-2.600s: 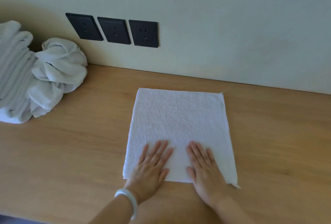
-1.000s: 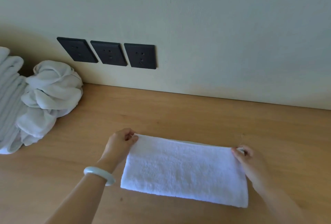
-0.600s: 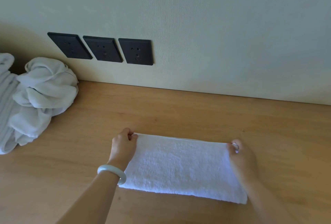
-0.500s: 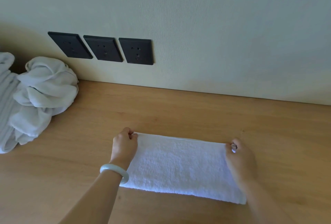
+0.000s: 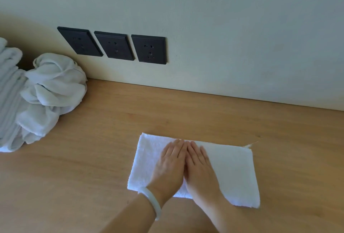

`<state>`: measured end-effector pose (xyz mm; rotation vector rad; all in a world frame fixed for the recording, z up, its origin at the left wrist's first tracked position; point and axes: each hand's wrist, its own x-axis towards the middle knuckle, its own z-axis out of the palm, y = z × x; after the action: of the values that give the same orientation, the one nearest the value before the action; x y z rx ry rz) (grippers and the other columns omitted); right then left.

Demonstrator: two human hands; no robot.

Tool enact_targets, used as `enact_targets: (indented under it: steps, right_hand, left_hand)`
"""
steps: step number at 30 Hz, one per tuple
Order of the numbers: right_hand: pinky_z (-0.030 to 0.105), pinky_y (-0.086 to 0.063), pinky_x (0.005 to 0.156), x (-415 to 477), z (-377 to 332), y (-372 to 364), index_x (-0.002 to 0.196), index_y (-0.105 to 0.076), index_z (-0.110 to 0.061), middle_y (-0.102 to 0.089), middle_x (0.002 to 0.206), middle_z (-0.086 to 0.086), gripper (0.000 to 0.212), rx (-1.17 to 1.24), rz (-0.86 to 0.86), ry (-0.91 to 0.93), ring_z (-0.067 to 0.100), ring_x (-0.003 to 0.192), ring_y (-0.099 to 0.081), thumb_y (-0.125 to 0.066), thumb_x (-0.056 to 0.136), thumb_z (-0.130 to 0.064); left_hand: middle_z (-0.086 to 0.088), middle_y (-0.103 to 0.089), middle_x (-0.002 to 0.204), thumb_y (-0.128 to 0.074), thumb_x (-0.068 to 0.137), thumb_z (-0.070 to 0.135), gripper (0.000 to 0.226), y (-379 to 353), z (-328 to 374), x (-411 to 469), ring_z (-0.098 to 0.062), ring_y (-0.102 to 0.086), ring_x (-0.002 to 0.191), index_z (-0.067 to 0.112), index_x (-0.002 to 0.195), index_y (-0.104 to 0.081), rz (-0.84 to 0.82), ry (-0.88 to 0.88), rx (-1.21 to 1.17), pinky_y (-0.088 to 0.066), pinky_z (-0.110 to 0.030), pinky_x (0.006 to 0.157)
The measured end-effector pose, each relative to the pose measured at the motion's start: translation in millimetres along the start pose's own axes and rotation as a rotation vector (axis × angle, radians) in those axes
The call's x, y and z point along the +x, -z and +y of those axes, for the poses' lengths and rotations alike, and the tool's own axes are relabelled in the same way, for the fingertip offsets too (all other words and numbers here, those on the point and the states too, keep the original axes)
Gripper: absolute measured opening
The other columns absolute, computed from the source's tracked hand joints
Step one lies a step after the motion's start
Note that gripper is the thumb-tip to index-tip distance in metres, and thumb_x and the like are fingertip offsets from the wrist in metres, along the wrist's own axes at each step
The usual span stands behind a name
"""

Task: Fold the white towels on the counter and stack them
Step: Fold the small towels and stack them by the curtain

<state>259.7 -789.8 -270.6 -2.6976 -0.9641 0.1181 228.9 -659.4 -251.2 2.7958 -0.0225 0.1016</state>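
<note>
Pressing the folded towel (image 5: 232, 173), left hand (image 5: 170, 165) and right hand (image 5: 200, 168) lie flat, fingers straight

Towel (image 5: 232, 173): white terry, folded to a flat rectangle, long side crosswise, on worktop (image 5: 93, 167) below-right of black wall sockets (image 5: 114, 45). Towel heap (image 5: 50, 91): white, crumpled, unfolded, below-left of sockets.

We see the left hand (image 5: 170, 165) and right hand (image 5: 200, 167) pressed flat, side by side, on a folded white towel (image 5: 232, 169) lying on the wooden counter (image 5: 93, 167), crumpled towels (image 5: 50, 91) far left below three dark wall sockets (image 5: 115, 45).
</note>
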Motion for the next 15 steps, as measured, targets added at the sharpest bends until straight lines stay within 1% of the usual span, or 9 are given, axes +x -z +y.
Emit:
enact_targets:
  steps: [1, 3, 5, 7, 8, 9, 11, 13, 15]
  right_hand:
    - [0.044, -0.024, 0.115, 1, 1, -3, 0.144, -0.047, -0.004, -0.038, 0.154, 0.007, 0.053, -0.011, -0.032, -0.003, 0.022, 0.145, -0.032, -0.037, 0.095, -0.022]
    - [0.046, -0.019, 0.117, 2, 11, -5, 0.151, -0.037, -0.009, -0.027, 0.160, 0.003, 0.057, -0.050, -0.051, -0.036, 0.020, 0.149, -0.024, -0.034, 0.099, -0.033]
    - [0.043, -0.011, 0.120, -1, 28, 1, 0.156, -0.024, -0.014, -0.018, 0.162, 0.000, 0.064, -0.066, -0.060, -0.140, 0.015, 0.151, -0.012, -0.030, 0.099, -0.045]
    - [0.038, -0.001, 0.122, -7, 54, 8, 0.158, -0.011, -0.017, -0.006, 0.164, -0.003, 0.069, -0.081, -0.066, -0.292, 0.010, 0.151, 0.002, -0.015, 0.100, -0.054]
    - [0.037, 0.002, 0.122, -13, 67, 13, 0.158, -0.007, -0.017, -0.004, 0.164, -0.002, 0.071, -0.086, -0.070, -0.359, 0.008, 0.151, 0.006, -0.005, 0.099, -0.056]
    - [0.036, 0.003, 0.122, -19, 80, 17, 0.158, -0.007, -0.017, -0.004, 0.165, -0.002, 0.074, -0.098, -0.069, -0.409, 0.008, 0.151, 0.006, 0.003, 0.097, -0.057]
    - [0.038, 0.003, 0.122, -28, 101, 23, 0.158, -0.005, -0.016, -0.004, 0.165, -0.002, 0.078, -0.132, -0.072, -0.462, 0.009, 0.151, 0.007, 0.014, 0.094, -0.057]
    - [0.040, 0.001, 0.123, -33, 112, 27, 0.157, -0.004, -0.015, -0.001, 0.166, -0.001, 0.082, -0.148, -0.073, -0.493, 0.013, 0.151, 0.006, 0.019, 0.092, -0.059]
    - [0.042, 0.000, 0.122, -31, 107, 33, 0.156, -0.007, -0.011, -0.005, 0.165, 0.003, 0.084, -0.142, -0.032, -0.526, 0.017, 0.152, 0.000, 0.017, 0.092, -0.060]
  left_hand:
    - [-0.005, -0.056, 0.140, -0.039, 0.090, 0.020, 0.050, -5, -6, -4, -0.021, -0.051, 0.132, 0.007, 0.136, -0.055, -0.065, 0.008, 0.031, -0.030, -0.039, 0.108]
    - [0.000, -0.037, 0.155, -0.037, 0.095, 0.032, 0.056, -7, -22, -12, -0.016, -0.032, 0.144, 0.013, 0.148, -0.042, -0.124, 0.042, 0.082, -0.020, -0.045, 0.115]
    - [0.001, -0.025, 0.161, -0.033, 0.098, 0.043, 0.061, -5, -38, -17, -0.016, -0.021, 0.149, 0.018, 0.153, -0.030, -0.133, 0.127, 0.138, -0.016, -0.048, 0.118]
    - [0.001, -0.021, 0.162, -0.026, 0.100, 0.045, 0.061, -2, -50, -21, -0.016, -0.015, 0.150, 0.020, 0.155, -0.024, -0.113, 0.240, 0.180, -0.015, -0.050, 0.119]
    - [0.001, -0.020, 0.162, -0.023, 0.100, 0.045, 0.060, 0, -55, -24, -0.016, -0.014, 0.150, 0.021, 0.155, -0.023, -0.093, 0.297, 0.181, -0.014, -0.051, 0.120]
    - [0.002, -0.019, 0.162, -0.020, 0.101, 0.045, 0.060, 2, -59, -26, -0.016, -0.013, 0.151, 0.021, 0.156, -0.022, -0.086, 0.344, 0.169, -0.013, -0.051, 0.120]
    - [0.001, -0.017, 0.163, -0.016, 0.101, 0.045, 0.060, 3, -66, -31, -0.016, -0.011, 0.151, 0.021, 0.156, -0.019, -0.065, 0.402, 0.128, -0.009, -0.047, 0.121]
    - [0.000, -0.013, 0.164, -0.011, 0.101, 0.045, 0.062, 2, -70, -33, -0.017, -0.009, 0.151, 0.020, 0.157, -0.015, -0.037, 0.462, 0.079, -0.005, -0.043, 0.122]
    - [-0.002, -0.009, 0.164, -0.009, 0.099, 0.045, 0.064, 3, -71, -33, -0.019, -0.007, 0.151, 0.017, 0.157, -0.014, -0.011, 0.524, 0.052, -0.001, -0.042, 0.122]
